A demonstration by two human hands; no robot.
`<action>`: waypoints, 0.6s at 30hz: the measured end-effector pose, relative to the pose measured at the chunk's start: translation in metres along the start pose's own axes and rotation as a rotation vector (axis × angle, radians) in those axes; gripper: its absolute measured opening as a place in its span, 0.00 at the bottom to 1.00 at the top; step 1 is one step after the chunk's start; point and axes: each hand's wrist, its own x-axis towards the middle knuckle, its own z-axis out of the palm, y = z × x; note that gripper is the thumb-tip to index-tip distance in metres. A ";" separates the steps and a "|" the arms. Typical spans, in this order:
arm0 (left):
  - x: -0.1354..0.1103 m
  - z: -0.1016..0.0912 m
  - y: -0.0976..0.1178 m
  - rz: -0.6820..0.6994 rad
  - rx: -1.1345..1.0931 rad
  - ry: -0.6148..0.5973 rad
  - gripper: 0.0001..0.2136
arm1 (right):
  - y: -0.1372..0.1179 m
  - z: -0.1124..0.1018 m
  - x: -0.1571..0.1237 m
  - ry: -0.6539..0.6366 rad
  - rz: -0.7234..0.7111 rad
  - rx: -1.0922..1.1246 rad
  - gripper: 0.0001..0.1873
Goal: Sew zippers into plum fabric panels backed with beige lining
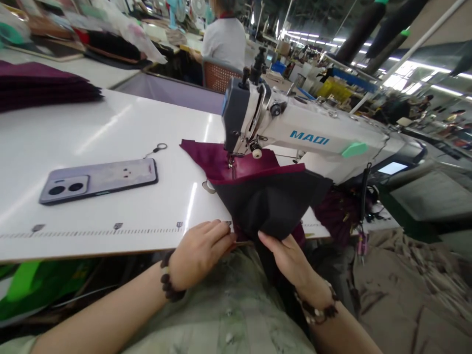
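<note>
Purple and black fabric [273,201] lies under the needle area of a white sewing machine [313,130], its black side folded up toward me and its lower part hanging over the table edge. My right hand [293,260] grips the black layer at its lower edge, thumb on top and fingers behind. Left of the cloth, my left hand [202,253] rests at the table's front edge with its fingers curled together. Its fingertips meet the fabric's left side; whether they pinch any of it is hidden.
A phone [103,179] with a ring strap lies on the white table [147,128], left of the machine. Stacked purple fabric [40,83] is at the far left. Purple pieces [337,211] and small scissors [362,245] hang at right, near brown cloth [413,290]. A person [224,42] sits ahead.
</note>
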 end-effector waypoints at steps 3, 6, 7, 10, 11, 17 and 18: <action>0.004 0.004 0.003 0.023 0.003 0.050 0.14 | 0.002 0.002 -0.002 0.029 0.011 -0.005 0.16; 0.006 0.005 0.002 0.033 -0.002 0.088 0.13 | 0.007 0.005 -0.006 0.106 0.064 -0.008 0.19; 0.006 0.006 0.002 0.041 -0.005 0.098 0.12 | 0.008 0.005 -0.007 0.125 0.081 0.001 0.20; 0.006 0.007 0.002 0.064 -0.019 0.133 0.12 | 0.010 0.007 -0.011 0.151 0.092 0.049 0.20; 0.006 0.006 0.002 0.065 -0.024 0.140 0.12 | 0.010 0.008 -0.012 0.151 0.090 0.063 0.19; 0.008 0.004 0.001 0.075 -0.021 0.162 0.11 | 0.021 0.013 -0.014 0.195 0.112 0.101 0.18; 0.008 0.004 0.001 0.084 -0.017 0.162 0.10 | 0.023 0.014 -0.014 0.206 0.119 0.110 0.18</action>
